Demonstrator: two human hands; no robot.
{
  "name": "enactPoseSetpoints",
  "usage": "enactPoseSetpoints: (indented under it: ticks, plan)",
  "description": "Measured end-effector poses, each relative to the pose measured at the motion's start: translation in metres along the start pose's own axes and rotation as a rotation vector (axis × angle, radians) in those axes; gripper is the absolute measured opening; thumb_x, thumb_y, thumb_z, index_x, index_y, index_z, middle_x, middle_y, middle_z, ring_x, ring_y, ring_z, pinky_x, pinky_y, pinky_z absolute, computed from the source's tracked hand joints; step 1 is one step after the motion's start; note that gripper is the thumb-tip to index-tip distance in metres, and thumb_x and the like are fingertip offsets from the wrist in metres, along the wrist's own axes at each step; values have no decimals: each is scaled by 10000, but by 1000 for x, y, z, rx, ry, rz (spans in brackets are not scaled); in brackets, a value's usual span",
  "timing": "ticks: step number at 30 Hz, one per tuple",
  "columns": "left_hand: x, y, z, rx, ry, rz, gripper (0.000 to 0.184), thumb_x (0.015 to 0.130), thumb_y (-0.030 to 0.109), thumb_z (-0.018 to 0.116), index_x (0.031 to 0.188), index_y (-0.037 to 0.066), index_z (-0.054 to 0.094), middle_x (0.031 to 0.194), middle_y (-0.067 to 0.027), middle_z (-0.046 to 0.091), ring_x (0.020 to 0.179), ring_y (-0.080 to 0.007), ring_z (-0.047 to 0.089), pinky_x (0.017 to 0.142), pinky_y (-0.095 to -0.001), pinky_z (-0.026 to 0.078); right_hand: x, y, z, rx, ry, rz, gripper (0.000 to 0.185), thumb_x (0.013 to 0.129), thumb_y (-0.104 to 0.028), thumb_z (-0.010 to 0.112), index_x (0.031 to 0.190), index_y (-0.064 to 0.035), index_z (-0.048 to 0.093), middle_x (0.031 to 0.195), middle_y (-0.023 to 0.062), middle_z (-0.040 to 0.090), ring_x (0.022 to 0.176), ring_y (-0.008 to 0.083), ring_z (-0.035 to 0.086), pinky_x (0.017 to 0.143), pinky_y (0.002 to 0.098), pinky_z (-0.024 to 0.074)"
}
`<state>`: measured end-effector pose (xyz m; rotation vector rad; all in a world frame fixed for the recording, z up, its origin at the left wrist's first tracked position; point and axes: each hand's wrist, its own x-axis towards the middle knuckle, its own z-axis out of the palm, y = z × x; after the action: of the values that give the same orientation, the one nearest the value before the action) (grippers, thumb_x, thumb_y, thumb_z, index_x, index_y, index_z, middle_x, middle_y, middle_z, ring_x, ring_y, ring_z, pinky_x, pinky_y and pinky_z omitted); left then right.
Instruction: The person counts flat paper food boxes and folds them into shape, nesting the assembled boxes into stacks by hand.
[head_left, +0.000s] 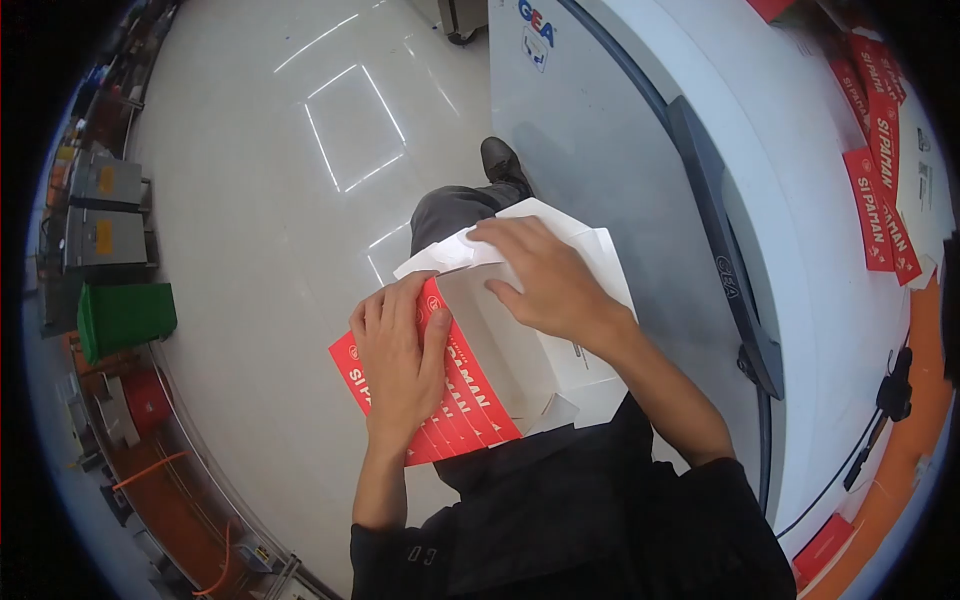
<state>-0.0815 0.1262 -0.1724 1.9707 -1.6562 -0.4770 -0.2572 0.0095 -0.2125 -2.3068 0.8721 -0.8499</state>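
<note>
On my lap rests a nested stack of red and white cardboard boxes (478,397), their red sides printed "SI PAMAN" and overlapping at the left. The front box is unfolded, with its white inside and flaps facing me. My left hand (400,355) is closed over the red sides, its thumb on the front box's red panel. My right hand (560,280) grips the far edge of the front box, fingers over a white flap (445,255) and thumb toward the inside. The fingers partly hide that edge.
A white chest freezer (610,200) marked "GEA" stands at my right, with several flat red cartons (878,170) on top. Shelving with a green bin (128,318) and grey containers (105,235) lines the left. My shoe (505,163) rests on the shiny tiled floor (250,200).
</note>
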Motion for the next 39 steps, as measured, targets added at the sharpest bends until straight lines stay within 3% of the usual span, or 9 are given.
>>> enactPoseSetpoints:
  ticks: [3, 6, 9, 16, 21, 24, 33, 36, 39]
  plan:
    - [0, 5, 2, 23, -10, 3, 356, 990, 239, 557, 1299, 64, 587, 1184, -131, 631, 1188, -331, 523, 1120, -481, 291, -4, 11, 21, -50, -360, 62, 288, 897, -111, 714, 1173, -69, 643, 983, 127, 721, 925, 328, 675, 789, 461, 543]
    - [-1, 6, 5, 39, 11, 10, 356, 982, 231, 571, 1294, 60, 588, 1185, -130, 633, 1189, -332, 525, 1115, -481, 296, -6, 12, 34, -88, -313, 81, 237, 919, -105, 683, 1145, -78, 617, 922, 142, 709, 881, 353, 671, 746, 477, 522]
    - [-2, 10, 3, 42, -8, 18, 365, 972, 238, 590, 1289, 57, 594, 1186, -130, 635, 1188, -333, 527, 1109, -486, 300, 4, 6, 18, -65, -408, 172, 228, 934, -67, 641, 1158, -83, 599, 881, 164, 696, 856, 369, 672, 737, 481, 515]
    - [-1, 15, 0, 59, -15, 67, 369, 979, 252, 576, 1286, 47, 584, 1185, -140, 628, 1176, -346, 528, 1099, -504, 308, 21, 3, -3, -116, -589, 102, 209, 922, -36, 634, 1125, -76, 605, 860, 152, 692, 842, 364, 673, 747, 477, 503]
    - [-3, 13, 2, 66, 13, 87, 376, 974, 263, 597, 1281, 45, 583, 1182, -133, 630, 1178, -337, 533, 1094, -505, 312, 26, 10, 7, -13, -624, 98, 147, 899, -24, 657, 1035, -62, 614, 874, 143, 700, 852, 362, 678, 748, 474, 503]
    - [-5, 11, 3, 61, 16, 68, 375, 967, 257, 610, 1277, 48, 587, 1182, -128, 631, 1177, -333, 536, 1093, -502, 315, 13, 21, 28, 194, -377, 94, 133, 884, -14, 667, 998, -51, 609, 880, 140, 703, 857, 365, 679, 747, 476, 507]
    - [-4, 13, 4, 57, 45, 79, 358, 955, 247, 627, 1253, 50, 601, 1177, -114, 641, 1154, -320, 555, 1069, -496, 335, 36, 5, -1, -54, -653, 102, 177, 834, -6, 711, 972, -33, 604, 868, 188, 695, 852, 394, 670, 742, 473, 506]
    - [-4, 15, 7, 84, 58, 97, 352, 955, 246, 628, 1249, 53, 604, 1172, -115, 642, 1153, -319, 555, 1065, -497, 338, 38, 11, 7, 47, -700, 114, 186, 829, -13, 730, 961, -31, 600, 869, 176, 690, 830, 382, 665, 728, 457, 501]
    - [-5, 14, 9, 100, 50, 87, 349, 959, 250, 626, 1247, 54, 606, 1171, -113, 644, 1153, -320, 557, 1065, -496, 338, 34, 17, 18, 171, -654, 162, 185, 804, 60, 686, 937, -10, 578, 937, 183, 690, 919, 402, 651, 761, 482, 483]
